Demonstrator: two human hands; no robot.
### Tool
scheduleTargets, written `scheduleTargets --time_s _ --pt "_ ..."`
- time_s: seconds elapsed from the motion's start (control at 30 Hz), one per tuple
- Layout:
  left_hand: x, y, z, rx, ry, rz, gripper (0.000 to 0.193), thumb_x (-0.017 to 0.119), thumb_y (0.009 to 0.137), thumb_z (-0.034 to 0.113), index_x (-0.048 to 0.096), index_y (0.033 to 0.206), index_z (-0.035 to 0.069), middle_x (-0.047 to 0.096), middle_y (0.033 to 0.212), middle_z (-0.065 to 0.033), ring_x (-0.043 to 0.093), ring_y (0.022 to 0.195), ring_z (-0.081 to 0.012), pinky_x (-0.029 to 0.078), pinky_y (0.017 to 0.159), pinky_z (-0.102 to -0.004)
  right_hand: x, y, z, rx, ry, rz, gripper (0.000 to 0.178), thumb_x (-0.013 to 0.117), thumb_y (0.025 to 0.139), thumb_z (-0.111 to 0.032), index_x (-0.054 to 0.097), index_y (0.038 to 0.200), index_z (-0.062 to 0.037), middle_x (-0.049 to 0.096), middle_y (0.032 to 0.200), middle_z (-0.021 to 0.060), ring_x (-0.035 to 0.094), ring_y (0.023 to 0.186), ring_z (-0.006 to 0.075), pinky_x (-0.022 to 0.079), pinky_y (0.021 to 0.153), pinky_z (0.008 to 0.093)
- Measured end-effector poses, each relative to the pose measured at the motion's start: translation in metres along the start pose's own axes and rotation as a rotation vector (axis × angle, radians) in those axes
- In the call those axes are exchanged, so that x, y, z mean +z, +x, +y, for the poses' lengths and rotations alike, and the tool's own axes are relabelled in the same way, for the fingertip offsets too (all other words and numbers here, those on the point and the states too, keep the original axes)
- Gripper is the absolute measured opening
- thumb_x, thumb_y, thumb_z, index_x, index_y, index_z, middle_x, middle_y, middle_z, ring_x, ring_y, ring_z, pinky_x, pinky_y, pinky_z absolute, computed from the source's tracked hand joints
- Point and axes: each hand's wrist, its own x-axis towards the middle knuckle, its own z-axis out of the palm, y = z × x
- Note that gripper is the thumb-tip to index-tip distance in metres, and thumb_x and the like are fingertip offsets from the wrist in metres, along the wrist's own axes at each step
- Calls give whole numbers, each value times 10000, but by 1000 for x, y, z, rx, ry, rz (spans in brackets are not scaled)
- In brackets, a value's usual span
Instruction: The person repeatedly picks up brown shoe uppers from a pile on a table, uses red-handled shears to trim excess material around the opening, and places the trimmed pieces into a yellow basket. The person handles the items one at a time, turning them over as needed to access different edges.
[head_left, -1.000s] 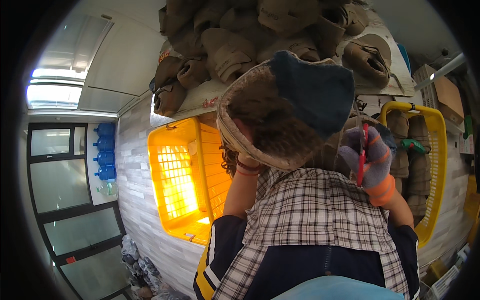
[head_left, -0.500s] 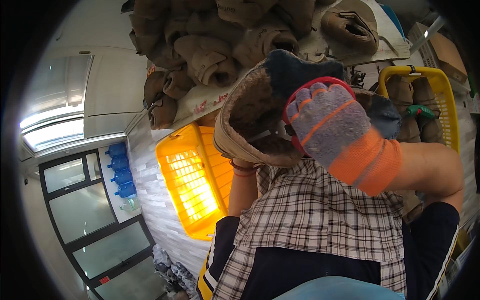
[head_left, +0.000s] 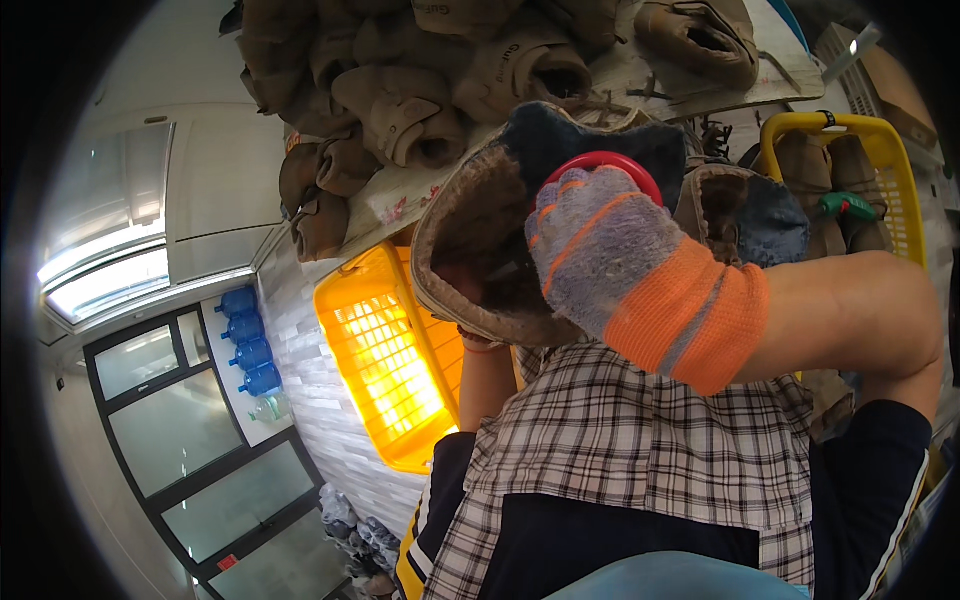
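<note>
Fleece-lined shoe [head_left: 495, 200] is gaping behind the right hand [head_left: 610, 260] clutching a red handle [head_left: 605, 159] at twelve o'clock; hidden left hand's grip I can't tell.

Beyond our boot [head_left: 465, 225], shoes [head_left: 400, 115] lie heaped on a table [head_left: 395, 200]; we have one basket [head_left: 350, 330] to our left, another basket [head_left: 907, 215] with more shoes [head_left: 800, 160] inside to our right, and jugs [head_left: 244, 328] farther left beside a door [head_left: 165, 430].

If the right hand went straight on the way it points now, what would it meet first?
Probably the brown fuzzy lining on the left inner side of the open shoe. The gloved right hand, gripping a red-handled tool, points leftward there; depth is unclear.
</note>
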Motion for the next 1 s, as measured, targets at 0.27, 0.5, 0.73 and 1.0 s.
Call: scheduleTargets --time_s 0.27,0.5,0.73,1.0 --pt "0 4 2 -15 18 -19 601 618 853 288 381 1355 59 322 1441 -120 330 1314 -310 295 1071 -471 5 -6 -2 -25 -57 114 331 696 754 -249 620 1015 -61 630 940 89 614 893 218 513 742 358" --pt "4 6 10 -16 15 -65 605 634 838 282 393 1347 60 322 1439 -127 322 1319 -321 289 1071 -480 -35 -40 28 159 -35 264 317 703 747 -259 617 975 -56 635 898 85 621 843 213 511 707 364" --pt "39 46 -31 -144 70 -220 609 651 824 276 405 1339 61 322 1438 -134 314 1324 -331 282 1072 -490 -10 -82 45 238 1055 617 509 853 611 -81 555 1018 -13 627 914 82 605 803 132 516 733 276" --pt "107 82 -98 61 1487 -660 615 669 807 269 418 1329 62 322 1437 -141 304 1330 -343 275 1072 -501 5 -138 46 570 1071 979 314 691 816 -69 561 1092 5 650 968 61 616 849 127 506 742 256"
